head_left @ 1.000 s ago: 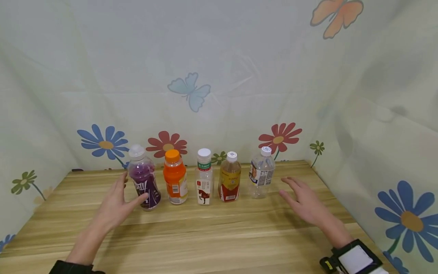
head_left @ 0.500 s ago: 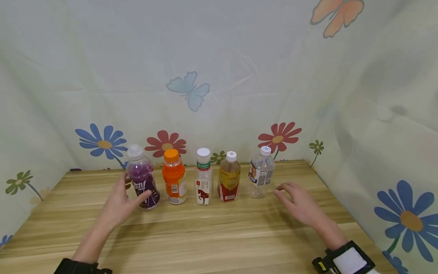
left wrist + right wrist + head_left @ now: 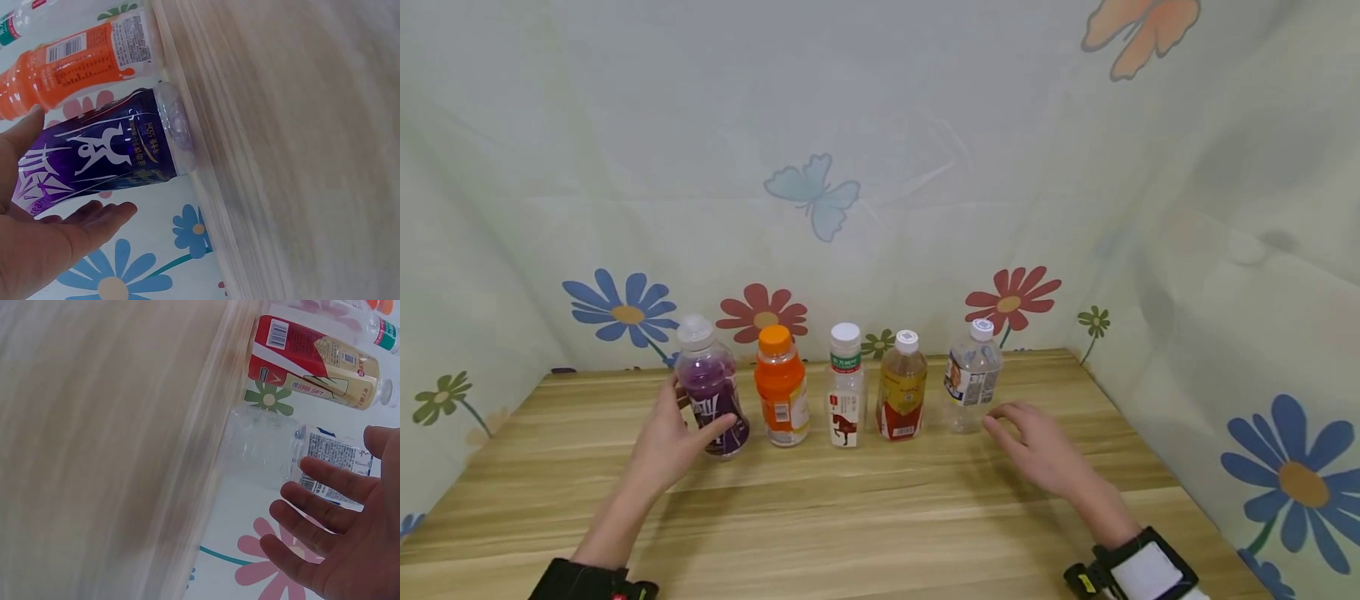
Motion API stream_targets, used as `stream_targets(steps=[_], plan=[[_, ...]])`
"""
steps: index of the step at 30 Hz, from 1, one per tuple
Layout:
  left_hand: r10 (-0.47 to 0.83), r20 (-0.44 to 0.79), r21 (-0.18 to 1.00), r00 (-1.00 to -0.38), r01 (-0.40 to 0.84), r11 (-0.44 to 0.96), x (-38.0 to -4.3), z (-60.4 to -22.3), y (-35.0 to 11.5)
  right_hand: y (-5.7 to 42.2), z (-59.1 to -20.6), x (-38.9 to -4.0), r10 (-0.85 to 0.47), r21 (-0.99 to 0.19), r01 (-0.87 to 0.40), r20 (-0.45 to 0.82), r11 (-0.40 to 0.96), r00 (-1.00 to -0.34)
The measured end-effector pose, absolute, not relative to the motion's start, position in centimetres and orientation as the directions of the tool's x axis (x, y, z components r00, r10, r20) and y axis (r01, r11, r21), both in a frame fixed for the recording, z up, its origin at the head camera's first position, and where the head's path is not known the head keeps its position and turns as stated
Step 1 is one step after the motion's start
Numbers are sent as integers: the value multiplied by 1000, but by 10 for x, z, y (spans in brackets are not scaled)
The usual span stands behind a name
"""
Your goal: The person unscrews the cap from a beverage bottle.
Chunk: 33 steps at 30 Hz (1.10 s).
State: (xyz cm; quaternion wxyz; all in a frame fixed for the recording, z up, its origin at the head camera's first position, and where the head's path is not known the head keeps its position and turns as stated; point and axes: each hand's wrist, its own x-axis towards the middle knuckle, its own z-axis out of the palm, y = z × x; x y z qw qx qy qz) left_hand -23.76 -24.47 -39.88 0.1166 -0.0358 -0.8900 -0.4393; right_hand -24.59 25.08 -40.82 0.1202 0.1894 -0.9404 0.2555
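My left hand [image 3: 666,437] stands at the left side of a purple bottle [image 3: 718,408] with a translucent cap. Its thumb reaches across the front while the other fingers lie along the far left side. In the left wrist view those fingers [image 3: 103,222] are fairly straight, and background shows between them and the purple bottle [image 3: 119,144]. Right of the row, my right hand [image 3: 1037,446] has its fingertips beside a clear bottle [image 3: 976,379] with a white cap. Seen from the right wrist, the fingers [image 3: 312,519] spread loosely and overlap the label of the clear bottle [image 3: 262,447].
Between these two bottles stand an orange bottle [image 3: 782,392], a clear bottle with a horse label [image 3: 846,392] and a red-and-gold labelled bottle [image 3: 903,392], all upright. They share a wood-grain table [image 3: 850,525]. A flower-patterned cloth [image 3: 880,100] hangs behind and at the sides.
My right hand has moved left, closer to the clear bottle at the row's end. My left hand has shifted slightly right, its thumb farther across the purple bottle. All bottles stay in place.
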Motion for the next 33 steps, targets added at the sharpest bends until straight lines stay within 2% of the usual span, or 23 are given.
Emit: stream_targets(steps=[15,33], plan=[[-64,240,820,-969,166,548,-242,-401,-242,237,-411,-245,-292,-467,-419,321,779,-901],[26,295,785,-955,258,563,-233,-395,-242,225,-406,-246,-303,-525,-420,297,740,-906]])
